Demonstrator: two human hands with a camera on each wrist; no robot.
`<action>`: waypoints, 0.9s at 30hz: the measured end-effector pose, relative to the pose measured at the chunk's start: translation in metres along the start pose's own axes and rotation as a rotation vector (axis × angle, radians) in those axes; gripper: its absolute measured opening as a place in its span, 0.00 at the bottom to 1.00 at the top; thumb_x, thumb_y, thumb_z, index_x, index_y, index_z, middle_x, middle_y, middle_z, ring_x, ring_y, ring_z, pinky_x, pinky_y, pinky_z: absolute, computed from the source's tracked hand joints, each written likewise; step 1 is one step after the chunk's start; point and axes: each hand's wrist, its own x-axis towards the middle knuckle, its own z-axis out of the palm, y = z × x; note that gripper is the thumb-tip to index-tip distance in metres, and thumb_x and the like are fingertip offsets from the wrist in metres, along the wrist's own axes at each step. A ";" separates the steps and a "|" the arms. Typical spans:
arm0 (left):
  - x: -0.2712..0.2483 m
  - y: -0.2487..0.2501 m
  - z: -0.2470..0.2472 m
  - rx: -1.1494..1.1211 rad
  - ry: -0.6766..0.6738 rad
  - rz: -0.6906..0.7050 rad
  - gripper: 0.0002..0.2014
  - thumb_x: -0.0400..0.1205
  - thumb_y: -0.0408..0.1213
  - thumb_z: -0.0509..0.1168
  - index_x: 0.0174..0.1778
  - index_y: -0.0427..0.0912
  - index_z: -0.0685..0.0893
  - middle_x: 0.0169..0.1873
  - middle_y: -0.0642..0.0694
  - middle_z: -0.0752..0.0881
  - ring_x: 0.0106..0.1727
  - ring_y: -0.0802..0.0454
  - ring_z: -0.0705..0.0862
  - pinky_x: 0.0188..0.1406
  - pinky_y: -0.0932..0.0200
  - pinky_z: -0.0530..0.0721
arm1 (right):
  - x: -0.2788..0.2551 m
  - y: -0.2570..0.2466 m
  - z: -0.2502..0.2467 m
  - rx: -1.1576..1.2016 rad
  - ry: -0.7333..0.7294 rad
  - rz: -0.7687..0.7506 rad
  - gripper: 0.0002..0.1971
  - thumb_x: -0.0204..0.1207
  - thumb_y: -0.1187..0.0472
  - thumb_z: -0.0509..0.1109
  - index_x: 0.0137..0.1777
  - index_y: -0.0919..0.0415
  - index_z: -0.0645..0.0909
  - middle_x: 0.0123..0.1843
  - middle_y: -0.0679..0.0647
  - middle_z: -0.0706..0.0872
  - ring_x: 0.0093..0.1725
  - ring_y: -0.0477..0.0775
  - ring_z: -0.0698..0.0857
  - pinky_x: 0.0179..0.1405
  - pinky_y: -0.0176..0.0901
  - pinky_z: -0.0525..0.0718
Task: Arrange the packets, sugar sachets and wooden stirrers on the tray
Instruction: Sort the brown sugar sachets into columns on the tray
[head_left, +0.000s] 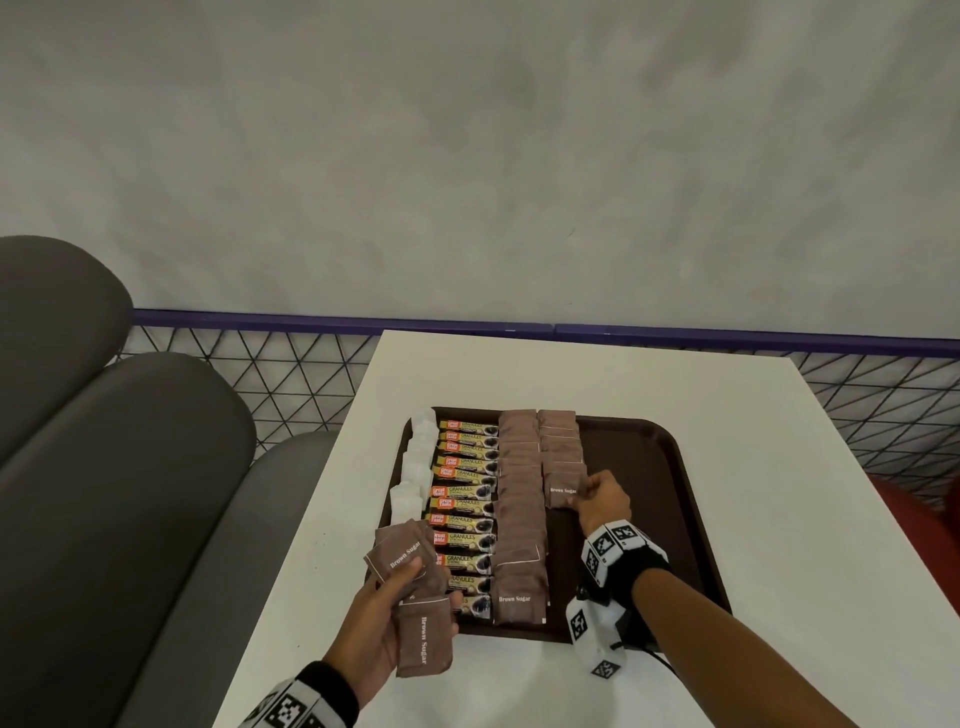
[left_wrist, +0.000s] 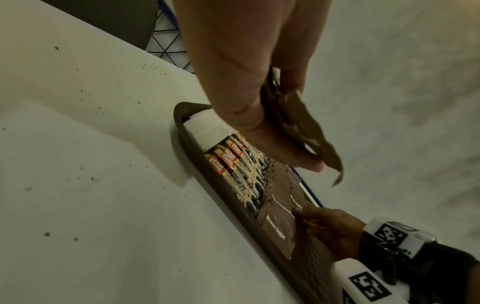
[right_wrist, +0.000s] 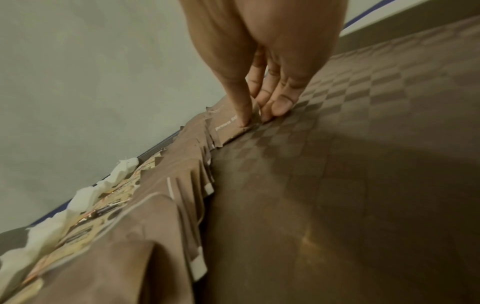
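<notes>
A dark brown tray (head_left: 670, 499) lies on the white table (head_left: 779, 519). From left to right it holds a column of white sachets (head_left: 415, 462), a column of coffee granule packets (head_left: 465, 499) and two columns of brown sugar sachets (head_left: 519, 509). My right hand (head_left: 602, 499) pinches the nearest brown sugar sachet (head_left: 563, 491) of the shorter right column, pressing its edge (right_wrist: 233, 125) to the tray floor. My left hand (head_left: 384, 618) hovers over the tray's near left corner, holding a fanned bunch of brown sugar sachets (head_left: 410, 587), seen edge-on as sachets (left_wrist: 306, 131) in the left wrist view.
The tray's right half (right_wrist: 363, 164) is bare textured floor. Grey padded seats (head_left: 104, 467) stand left of the table, and a black wire mesh fence with a purple rail (head_left: 311, 322) runs behind it. A red seat (head_left: 914, 519) shows at the right edge.
</notes>
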 end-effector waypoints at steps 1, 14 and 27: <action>0.000 0.000 0.000 -0.001 -0.001 0.000 0.17 0.83 0.38 0.62 0.67 0.39 0.76 0.53 0.29 0.87 0.43 0.33 0.90 0.33 0.42 0.88 | 0.000 0.000 0.000 -0.002 0.002 -0.003 0.12 0.70 0.66 0.74 0.43 0.59 0.72 0.53 0.63 0.85 0.53 0.64 0.84 0.50 0.48 0.80; -0.009 0.002 0.013 -0.028 -0.084 -0.023 0.12 0.82 0.34 0.58 0.59 0.36 0.80 0.50 0.31 0.86 0.42 0.34 0.88 0.37 0.43 0.88 | -0.018 -0.003 -0.010 0.113 0.090 -0.161 0.18 0.69 0.67 0.74 0.56 0.67 0.73 0.59 0.65 0.75 0.58 0.63 0.77 0.59 0.52 0.77; -0.023 -0.002 0.035 0.046 -0.121 0.056 0.12 0.80 0.30 0.63 0.60 0.35 0.80 0.41 0.33 0.87 0.35 0.38 0.87 0.26 0.51 0.84 | -0.117 -0.041 -0.010 0.444 -0.642 -0.381 0.10 0.73 0.55 0.72 0.51 0.54 0.77 0.44 0.45 0.79 0.46 0.43 0.78 0.44 0.33 0.75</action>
